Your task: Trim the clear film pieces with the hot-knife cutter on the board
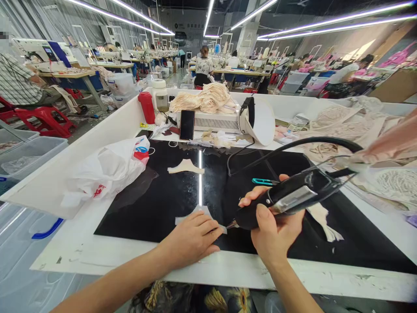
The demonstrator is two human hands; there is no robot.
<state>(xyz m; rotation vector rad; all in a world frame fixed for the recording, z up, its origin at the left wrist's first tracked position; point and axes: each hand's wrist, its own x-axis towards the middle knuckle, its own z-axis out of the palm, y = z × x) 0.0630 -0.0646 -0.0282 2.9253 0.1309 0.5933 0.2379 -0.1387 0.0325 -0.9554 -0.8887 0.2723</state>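
My left hand (194,234) lies flat with its fingers together, pressing a small pale shaped piece (203,210) onto the black mat (143,206). My right hand (276,230) is wrapped round a black corded hand tool (293,193) with a metal side plate. Its narrow metal tip (232,224) meets or nearly meets the right end of the pale piece; I cannot tell if they touch. Farther up the mat lies a similar cream fabric piece (186,166). Teal thread snips (263,181) lie just behind the tool, and a white fabric scrap (324,221) is to its right.
A white plastic bag (110,169) is at the left. Along the back stand a red cup (146,108), a phone (187,124), a lamp (260,121) and a vented box (211,121) topped with cream fabric pieces (208,100). Lace fabric (345,126) is heaped at the right.
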